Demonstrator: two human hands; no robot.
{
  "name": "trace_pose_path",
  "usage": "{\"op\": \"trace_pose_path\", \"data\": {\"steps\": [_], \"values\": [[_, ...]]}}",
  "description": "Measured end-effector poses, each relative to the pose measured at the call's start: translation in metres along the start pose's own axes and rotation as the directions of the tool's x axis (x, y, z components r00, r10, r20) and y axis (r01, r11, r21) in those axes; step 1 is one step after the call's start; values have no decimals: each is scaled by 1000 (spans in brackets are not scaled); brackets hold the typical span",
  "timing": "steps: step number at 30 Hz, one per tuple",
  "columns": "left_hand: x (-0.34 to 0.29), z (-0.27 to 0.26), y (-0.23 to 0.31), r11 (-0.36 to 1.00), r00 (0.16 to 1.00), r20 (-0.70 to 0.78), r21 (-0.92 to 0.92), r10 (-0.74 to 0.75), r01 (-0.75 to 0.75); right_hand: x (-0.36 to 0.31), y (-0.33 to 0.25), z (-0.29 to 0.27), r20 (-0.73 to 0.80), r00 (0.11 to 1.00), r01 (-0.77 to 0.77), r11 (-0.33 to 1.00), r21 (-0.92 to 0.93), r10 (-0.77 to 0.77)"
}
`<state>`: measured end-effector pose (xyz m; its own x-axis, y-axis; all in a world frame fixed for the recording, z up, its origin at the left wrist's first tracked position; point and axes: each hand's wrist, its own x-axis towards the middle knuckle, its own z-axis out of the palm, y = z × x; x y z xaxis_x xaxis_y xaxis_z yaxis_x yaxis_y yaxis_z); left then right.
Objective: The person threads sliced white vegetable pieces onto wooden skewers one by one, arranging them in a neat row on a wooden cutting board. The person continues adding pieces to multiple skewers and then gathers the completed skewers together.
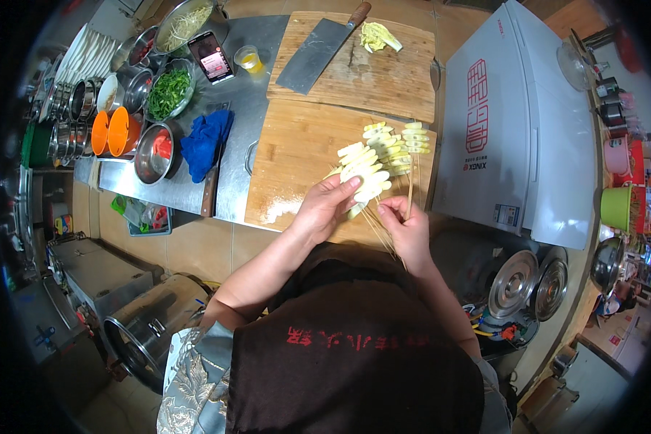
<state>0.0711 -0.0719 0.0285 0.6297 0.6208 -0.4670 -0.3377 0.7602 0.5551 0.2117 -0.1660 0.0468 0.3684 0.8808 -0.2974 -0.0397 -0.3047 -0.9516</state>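
Note:
My left hand point(325, 208) is closed round a bunch of skewered vegetable slices point(362, 172), pale and yellow-green, held over the near cutting board point(296, 148). Their thin bamboo sticks slant down toward my body, between my two hands. Close by on the right, my right hand point(406, 230) has its thumb and fingers pinched together on a thin bamboo skewer point(411, 194). Past my hands, more skewered slices point(415, 137) lie at the board's right side. The held bunch partly hides those behind it.
On the far board point(405, 87) rest a cleaver point(317, 54) and a leafy vegetable piece point(380, 37). Leftward are a blue cloth point(206, 145), a phone point(211, 56), a cup point(249, 59), a bowl of greens point(170, 92) and orange containers point(125, 130). A white freezer point(510, 123) borders the right.

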Motion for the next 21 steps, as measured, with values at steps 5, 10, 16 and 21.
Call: {"op": "trace_pose_path", "data": {"steps": [5, 10, 16, 21], "values": [[3, 3, 7, 998, 998, -52, -59, 31, -34, -4, 10, 8, 55, 998, 17, 985, 169, -27], [2, 8, 8, 999, 993, -114, -34, 38, -43, -12, 11, 10, 134, 991, -47, 988, 150, 27], [6, 8, 6, 999, 997, -58, -11, 44, -45, -15, 9, 14, 99, 994, 26, 996, 86, -35], [3, 10, 9, 997, 997, -60, -54, -50, 47, -17, 14, 15, 80, 995, 47, 995, 86, -54]]}}
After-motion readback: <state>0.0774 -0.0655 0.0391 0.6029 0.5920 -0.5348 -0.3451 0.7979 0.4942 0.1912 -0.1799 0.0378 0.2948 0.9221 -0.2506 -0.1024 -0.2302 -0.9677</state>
